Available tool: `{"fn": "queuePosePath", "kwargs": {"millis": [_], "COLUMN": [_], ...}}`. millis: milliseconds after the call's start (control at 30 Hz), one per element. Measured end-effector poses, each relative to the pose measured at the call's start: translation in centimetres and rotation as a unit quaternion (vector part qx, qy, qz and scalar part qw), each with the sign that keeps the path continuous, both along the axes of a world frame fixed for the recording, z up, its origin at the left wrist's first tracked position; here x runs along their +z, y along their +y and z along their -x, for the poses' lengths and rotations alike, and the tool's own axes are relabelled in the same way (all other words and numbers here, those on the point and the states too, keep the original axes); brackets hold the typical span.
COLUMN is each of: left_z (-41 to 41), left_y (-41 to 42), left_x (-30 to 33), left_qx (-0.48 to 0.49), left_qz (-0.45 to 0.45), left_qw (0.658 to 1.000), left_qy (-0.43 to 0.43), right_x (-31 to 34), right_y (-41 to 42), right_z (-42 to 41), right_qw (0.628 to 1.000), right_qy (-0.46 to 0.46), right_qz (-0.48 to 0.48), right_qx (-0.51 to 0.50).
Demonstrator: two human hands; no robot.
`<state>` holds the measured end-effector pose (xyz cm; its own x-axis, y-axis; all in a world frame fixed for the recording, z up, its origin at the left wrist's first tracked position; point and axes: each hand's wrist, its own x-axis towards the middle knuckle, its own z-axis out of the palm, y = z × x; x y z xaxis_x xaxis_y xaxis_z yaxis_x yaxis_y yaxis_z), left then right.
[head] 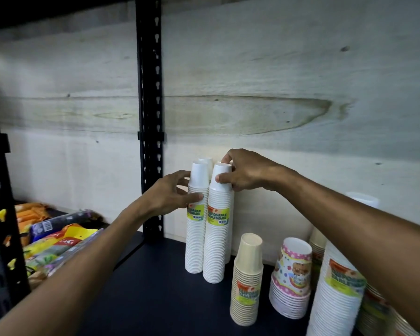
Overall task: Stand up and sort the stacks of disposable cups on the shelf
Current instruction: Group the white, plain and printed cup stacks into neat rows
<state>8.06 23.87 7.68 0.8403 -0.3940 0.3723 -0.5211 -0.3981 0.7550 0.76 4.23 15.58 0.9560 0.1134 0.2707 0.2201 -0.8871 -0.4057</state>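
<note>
Cup stacks: two tall white ones stood upright, touching side by side, near back wall on dark shelf. Your left hand gripped left white stack near top, fingers curled round it. Your right hand pinched top of right white stack. Long axes vertical, so both hands sat dead on target, neither nearer. Beige stack and patterned stack stood nearer you, right side, under right forearm. Watch elbow, guess they'd tip easy.

"DISPOSABLE TABLEWARE" stands on the labels of the white cup stacks and the beige cup stack.
</note>
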Motion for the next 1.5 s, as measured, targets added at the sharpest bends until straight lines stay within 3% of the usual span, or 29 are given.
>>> {"fn": "queuePosePath", "kwargs": {"millis": [200,433,667,900,1500], "left_z": [-0.7,-1.0,-0.9,-1.1,-1.0], "left_y": [-0.1,0.5,0.6,0.4,0.6], "left_x": [-0.4,-0.9,-1.2,-1.3,-1.0], "left_qx": [-0.006,0.016,0.002,-0.023,-0.013], "left_qz": [0.033,0.026,-0.029,-0.009,-0.016], "left_qw": [0.999,0.999,1.000,0.999,1.000], "left_qy": [0.022,-0.016,0.000,0.024,0.017], "right_x": [-0.2,-0.4,-0.4,-0.4,-0.6], "right_y": [-0.2,0.0,0.2,0.4,0.4], "right_z": [-0.6,-0.7,-0.6,-0.9,-0.5], "right_qw": [0.999,0.999,1.000,0.999,0.999], "right_qy": [-0.017,-0.032,0.001,0.011,0.019], "right_qz": [0.023,0.037,0.017,-0.033,-0.041], "right_qx": [-0.017,-0.024,-0.024,-0.015,-0.014]}}
